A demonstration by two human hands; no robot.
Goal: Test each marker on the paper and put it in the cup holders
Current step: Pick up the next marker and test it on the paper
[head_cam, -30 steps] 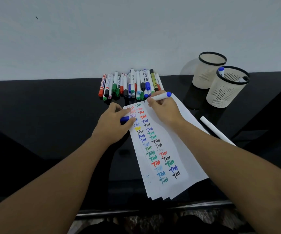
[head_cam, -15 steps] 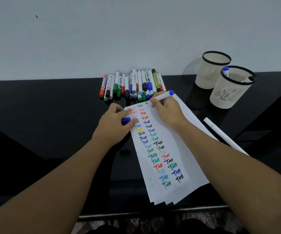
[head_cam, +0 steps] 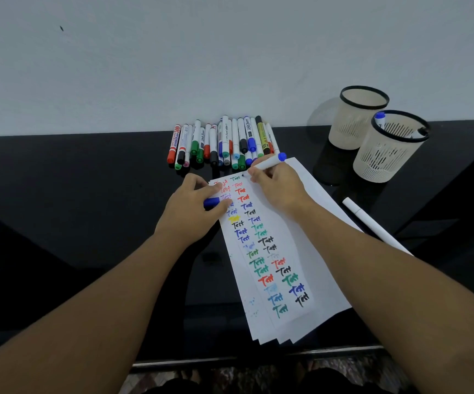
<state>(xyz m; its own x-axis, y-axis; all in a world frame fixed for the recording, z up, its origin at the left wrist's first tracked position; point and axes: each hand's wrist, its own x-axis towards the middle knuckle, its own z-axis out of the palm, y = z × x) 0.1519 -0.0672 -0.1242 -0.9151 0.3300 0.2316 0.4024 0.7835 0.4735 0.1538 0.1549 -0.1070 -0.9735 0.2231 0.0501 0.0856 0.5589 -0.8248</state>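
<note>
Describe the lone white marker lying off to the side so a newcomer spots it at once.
Start at the two cream cup holders on the black table's right side. Just nearer the person, right of the paper, lies a plain white marker, alone and diagonal, unlike the bunched markers by the wall.

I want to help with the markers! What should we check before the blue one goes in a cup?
1. Marker held in right hand: ok.
2. Tip on the paper: ok, at the top of the sheet.
3. New blue mark written: cannot tell, the fingers hide it.
4. Blue cap ready in left hand: ok.
5. Cap back on marker: not ok.
6. Near cup holder has room: ok.
</note>
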